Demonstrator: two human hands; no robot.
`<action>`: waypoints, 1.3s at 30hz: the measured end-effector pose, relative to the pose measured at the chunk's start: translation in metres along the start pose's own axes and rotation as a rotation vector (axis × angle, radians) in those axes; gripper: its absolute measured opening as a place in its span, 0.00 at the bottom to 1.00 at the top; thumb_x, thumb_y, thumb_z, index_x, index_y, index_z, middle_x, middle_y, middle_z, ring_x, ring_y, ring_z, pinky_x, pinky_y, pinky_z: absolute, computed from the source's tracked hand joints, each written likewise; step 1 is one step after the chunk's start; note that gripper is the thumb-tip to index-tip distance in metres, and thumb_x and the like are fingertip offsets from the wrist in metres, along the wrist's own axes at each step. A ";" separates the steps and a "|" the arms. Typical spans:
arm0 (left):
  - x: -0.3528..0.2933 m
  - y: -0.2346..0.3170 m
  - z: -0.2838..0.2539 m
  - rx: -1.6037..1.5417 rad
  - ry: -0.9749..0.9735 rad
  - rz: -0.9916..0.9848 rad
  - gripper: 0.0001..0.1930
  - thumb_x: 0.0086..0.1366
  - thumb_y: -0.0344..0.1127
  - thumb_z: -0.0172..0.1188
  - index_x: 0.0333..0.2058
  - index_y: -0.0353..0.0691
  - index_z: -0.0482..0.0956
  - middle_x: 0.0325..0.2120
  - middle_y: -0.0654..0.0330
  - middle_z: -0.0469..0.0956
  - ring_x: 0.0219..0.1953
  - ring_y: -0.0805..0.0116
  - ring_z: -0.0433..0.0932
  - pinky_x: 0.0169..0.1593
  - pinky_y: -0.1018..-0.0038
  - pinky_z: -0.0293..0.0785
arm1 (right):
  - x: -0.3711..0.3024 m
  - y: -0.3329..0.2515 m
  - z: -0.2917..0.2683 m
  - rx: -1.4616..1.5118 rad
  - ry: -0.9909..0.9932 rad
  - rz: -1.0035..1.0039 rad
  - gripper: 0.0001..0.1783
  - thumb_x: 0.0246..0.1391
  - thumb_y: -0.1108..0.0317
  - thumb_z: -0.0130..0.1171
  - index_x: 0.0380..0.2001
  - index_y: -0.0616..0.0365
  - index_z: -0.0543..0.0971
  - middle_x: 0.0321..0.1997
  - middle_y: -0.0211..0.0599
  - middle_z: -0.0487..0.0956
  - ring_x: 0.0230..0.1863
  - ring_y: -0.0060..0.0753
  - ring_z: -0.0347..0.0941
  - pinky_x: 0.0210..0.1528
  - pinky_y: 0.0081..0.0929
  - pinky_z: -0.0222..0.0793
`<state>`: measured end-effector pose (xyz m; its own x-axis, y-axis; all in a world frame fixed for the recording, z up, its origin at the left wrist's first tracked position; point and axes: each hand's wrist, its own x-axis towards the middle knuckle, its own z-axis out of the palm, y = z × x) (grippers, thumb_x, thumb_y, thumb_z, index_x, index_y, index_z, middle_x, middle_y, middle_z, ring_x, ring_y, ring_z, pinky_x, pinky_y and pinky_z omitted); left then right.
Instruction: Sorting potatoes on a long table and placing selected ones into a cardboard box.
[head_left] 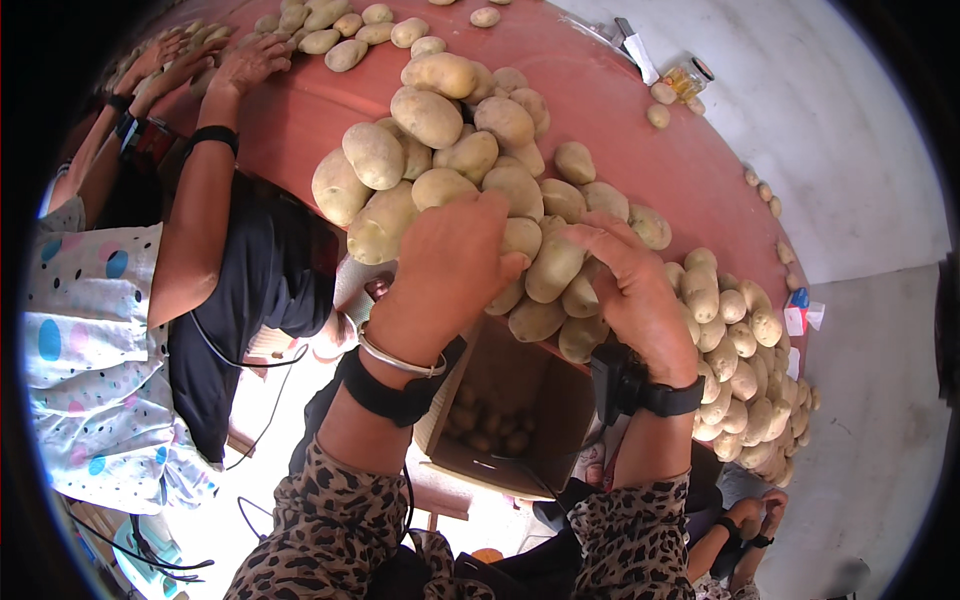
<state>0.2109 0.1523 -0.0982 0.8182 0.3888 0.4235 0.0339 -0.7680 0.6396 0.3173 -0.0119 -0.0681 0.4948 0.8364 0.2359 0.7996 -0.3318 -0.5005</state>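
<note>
My left hand (455, 250) is on the near side of a heap of potatoes (426, 118) on a red table. Its fingers curl down out of sight; its thumb bends in beside a potato (521, 238). Whatever those fingers hold is hidden. To the right, my right hand (635, 285) has its fingers stretched and bent apart over the same heap, against a yellowish, long potato (556, 262). Nothing is plainly gripped in it. Both wrists carry black straps, the left one also a silver bangle (400, 358); a small black device (612, 385) sits on the right.
Below the table edge stands an open cardboard box (520, 455) with small potatoes inside. A second potato pile (745, 375) lies right. Co-workers' hands (250, 62) handle potatoes at far left; another person's hands (755, 515) show lower right. A glass jar (688, 76) stands near the far edge.
</note>
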 end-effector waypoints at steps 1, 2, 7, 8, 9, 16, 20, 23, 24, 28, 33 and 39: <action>0.001 0.000 -0.002 -0.003 -0.008 0.018 0.17 0.42 0.36 0.67 0.23 0.37 0.67 0.20 0.53 0.69 0.25 0.50 0.70 0.28 0.60 0.63 | -0.001 -0.001 -0.001 -0.003 0.000 0.000 0.26 0.38 0.86 0.48 0.44 0.55 0.75 0.49 0.45 0.72 0.52 0.49 0.66 0.53 0.35 0.64; 0.001 0.001 -0.003 -0.007 -0.016 0.034 0.16 0.42 0.36 0.67 0.23 0.37 0.67 0.19 0.53 0.69 0.25 0.50 0.69 0.28 0.60 0.63 | -0.003 -0.002 -0.002 -0.025 0.005 -0.011 0.25 0.39 0.86 0.49 0.43 0.55 0.75 0.48 0.45 0.73 0.52 0.49 0.66 0.53 0.35 0.64; 0.000 -0.002 -0.008 -0.042 -0.043 0.033 0.16 0.44 0.37 0.66 0.23 0.37 0.68 0.19 0.53 0.70 0.25 0.52 0.70 0.28 0.62 0.63 | -0.010 -0.005 -0.004 -0.018 0.087 0.004 0.21 0.41 0.84 0.50 0.41 0.58 0.75 0.45 0.46 0.74 0.50 0.49 0.67 0.51 0.36 0.65; 0.000 -0.004 -0.008 -0.061 -0.061 0.021 0.15 0.44 0.37 0.66 0.23 0.36 0.68 0.19 0.53 0.70 0.25 0.52 0.70 0.28 0.62 0.63 | -0.013 -0.003 -0.002 0.001 0.059 0.044 0.19 0.45 0.83 0.49 0.43 0.58 0.74 0.46 0.45 0.74 0.51 0.45 0.68 0.52 0.32 0.64; 0.000 -0.007 -0.007 -0.058 -0.072 0.008 0.15 0.44 0.37 0.66 0.23 0.36 0.68 0.19 0.53 0.70 0.25 0.52 0.70 0.28 0.62 0.63 | -0.015 0.000 0.001 0.021 0.029 0.083 0.18 0.48 0.82 0.49 0.44 0.59 0.73 0.47 0.43 0.74 0.52 0.40 0.69 0.53 0.28 0.62; 0.015 -0.020 -0.012 -0.203 -0.105 0.020 0.13 0.50 0.38 0.66 0.21 0.36 0.72 0.13 0.67 0.65 0.18 0.79 0.63 0.21 0.76 0.59 | -0.024 -0.019 -0.004 0.041 0.212 0.016 0.13 0.46 0.80 0.53 0.38 0.63 0.74 0.41 0.43 0.76 0.42 0.41 0.73 0.47 0.28 0.67; 0.017 -0.010 -0.024 -0.622 -0.221 -0.012 0.08 0.58 0.33 0.58 0.23 0.36 0.73 0.18 0.67 0.72 0.22 0.80 0.68 0.27 0.82 0.67 | -0.057 -0.045 -0.005 0.374 0.035 0.020 0.11 0.45 0.78 0.55 0.35 0.64 0.74 0.35 0.42 0.76 0.36 0.35 0.73 0.41 0.24 0.68; 0.023 0.001 -0.032 -0.601 -0.137 -0.138 0.10 0.56 0.33 0.62 0.21 0.35 0.74 0.16 0.69 0.71 0.21 0.84 0.66 0.24 0.85 0.63 | -0.072 -0.040 0.027 0.568 -0.390 -0.020 0.11 0.42 0.74 0.59 0.33 0.63 0.75 0.32 0.42 0.76 0.33 0.35 0.74 0.36 0.26 0.68; 0.023 0.002 -0.042 -0.549 -0.112 -0.201 0.10 0.57 0.34 0.61 0.21 0.36 0.74 0.17 0.68 0.72 0.21 0.83 0.67 0.24 0.85 0.64 | -0.077 -0.035 0.050 0.564 -0.488 0.087 0.10 0.43 0.74 0.59 0.33 0.63 0.75 0.33 0.42 0.76 0.34 0.37 0.74 0.35 0.27 0.68; 0.026 0.010 -0.020 -0.526 0.002 -0.327 0.11 0.59 0.36 0.60 0.22 0.37 0.74 0.18 0.68 0.73 0.22 0.83 0.68 0.25 0.85 0.65 | -0.150 0.076 0.139 0.185 -0.754 0.547 0.17 0.45 0.70 0.61 0.40 0.61 0.75 0.38 0.46 0.77 0.40 0.38 0.74 0.40 0.26 0.70; 0.035 -0.012 -0.023 -0.616 0.062 -0.164 0.12 0.60 0.37 0.58 0.22 0.37 0.74 0.18 0.68 0.71 0.21 0.83 0.67 0.25 0.85 0.64 | -0.237 0.149 0.228 0.690 -0.658 0.766 0.32 0.43 0.61 0.63 0.54 0.55 0.68 0.47 0.46 0.74 0.47 0.39 0.73 0.50 0.30 0.68; 0.031 -0.010 -0.033 -0.538 0.031 -0.136 0.12 0.60 0.37 0.58 0.23 0.36 0.74 0.17 0.69 0.69 0.21 0.84 0.66 0.24 0.85 0.63 | -0.220 0.111 0.271 -0.038 -0.832 0.555 0.32 0.51 0.50 0.47 0.58 0.52 0.63 0.57 0.41 0.68 0.56 0.43 0.66 0.56 0.39 0.62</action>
<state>0.2170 0.1888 -0.0707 0.8093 0.4874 0.3278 -0.1664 -0.3450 0.9237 0.2053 -0.1146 -0.4014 0.4173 0.5927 -0.6889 0.5451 -0.7698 -0.3320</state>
